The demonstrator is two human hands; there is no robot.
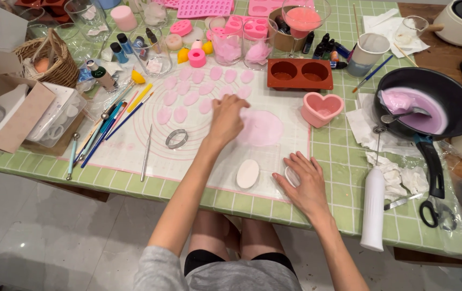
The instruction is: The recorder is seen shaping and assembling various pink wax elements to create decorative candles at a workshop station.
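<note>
Where fingers (pixel 235 103) touch: pink sheet (pixel 263 128).

We are at a home craft table: a green checked tablecloth (pixel 344 161) over a wooden table, a translucent silicone work mat (pixel 134 151), pink and brown silicone moulds (pixel 299 74), a black pan of pink melt (pixel 428 102), and pale floor tiles (pixel 53 237) below.

mat (pixel 134 145): smooth translucent silicone | ring cutter (pixel 176 138): shiny metal | basket (pixel 61 67): rough wicker | pan (pixel 430 86): matt black
</note>
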